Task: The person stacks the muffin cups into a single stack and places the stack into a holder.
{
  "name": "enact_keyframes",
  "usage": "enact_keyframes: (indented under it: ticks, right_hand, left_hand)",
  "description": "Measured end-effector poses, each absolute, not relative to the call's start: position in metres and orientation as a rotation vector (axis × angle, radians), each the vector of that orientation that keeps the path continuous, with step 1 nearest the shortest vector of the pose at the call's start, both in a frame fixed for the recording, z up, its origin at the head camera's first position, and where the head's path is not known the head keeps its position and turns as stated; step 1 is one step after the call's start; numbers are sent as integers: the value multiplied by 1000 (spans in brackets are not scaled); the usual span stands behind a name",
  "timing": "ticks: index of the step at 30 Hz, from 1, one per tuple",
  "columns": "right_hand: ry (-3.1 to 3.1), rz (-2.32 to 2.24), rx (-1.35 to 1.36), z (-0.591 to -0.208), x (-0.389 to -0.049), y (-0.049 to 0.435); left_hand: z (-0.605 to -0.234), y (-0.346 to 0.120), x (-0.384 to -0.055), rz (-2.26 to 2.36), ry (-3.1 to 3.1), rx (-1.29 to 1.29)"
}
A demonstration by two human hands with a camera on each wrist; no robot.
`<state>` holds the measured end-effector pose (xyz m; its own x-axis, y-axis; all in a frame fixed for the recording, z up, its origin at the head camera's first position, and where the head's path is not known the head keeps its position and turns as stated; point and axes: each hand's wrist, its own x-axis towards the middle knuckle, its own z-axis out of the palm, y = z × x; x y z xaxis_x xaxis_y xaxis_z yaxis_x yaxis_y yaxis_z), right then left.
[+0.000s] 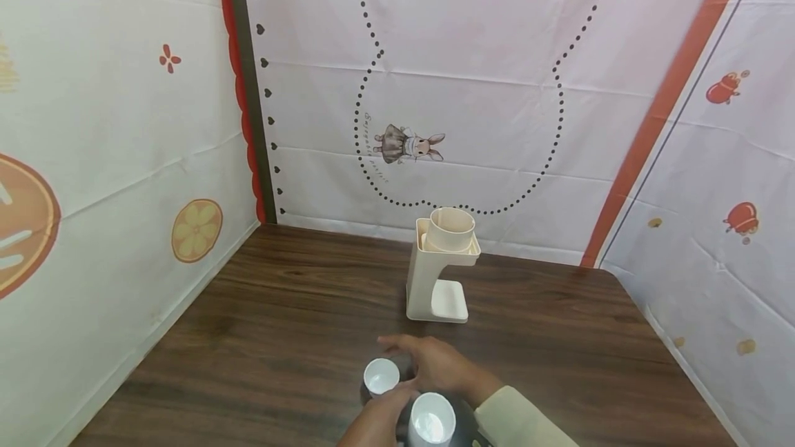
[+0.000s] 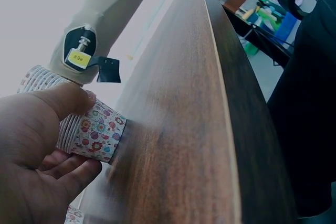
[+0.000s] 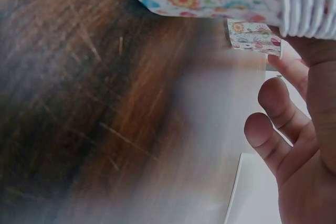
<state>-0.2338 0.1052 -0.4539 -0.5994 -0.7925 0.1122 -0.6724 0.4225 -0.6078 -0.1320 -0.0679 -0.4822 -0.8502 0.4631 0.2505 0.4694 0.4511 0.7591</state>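
Note:
My left hand [image 1: 381, 419] grips a stack of nested paper cups [image 2: 97, 129], thumb on one side and fingers on the other. The stack has white rims and a colourful flower print. Its open top [image 1: 431, 421] shows in the head view. A single paper cup [image 1: 381, 376] with the same print stands just left of my right hand [image 1: 437, 364]. That hand's fingers reach past the far side of the single cup, loosely bent. In the right wrist view, one finger lies close to the cup [image 3: 254, 38]; whether it touches is unclear.
A cream-coloured stand [image 1: 422, 288] with a round holder on top and a flat base is farther back on the brown wooden table [image 1: 298, 295]. Printed white cloths [image 1: 484, 88] hang behind and at both sides. The table's edge [image 2: 223, 98] runs along the near side.

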Motion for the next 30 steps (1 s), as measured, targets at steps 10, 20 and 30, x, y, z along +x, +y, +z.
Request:
enact_keyframes:
  ticks: [10, 20, 30]
  right_hand:
    - [2574, -1011, -1223, -453, -233, 115]
    - [2640, -1073, -1139, -447, -235, 134]
    - [2690, -1122, -1069, -436, -230, 151]
  left_hand:
    - [-485, -66, -130, -1344, -2604, -875]
    - [-476, -63, -134, -1430, -2851, -673]
    - [-477, -65, -132, -1456, -2801, -685]
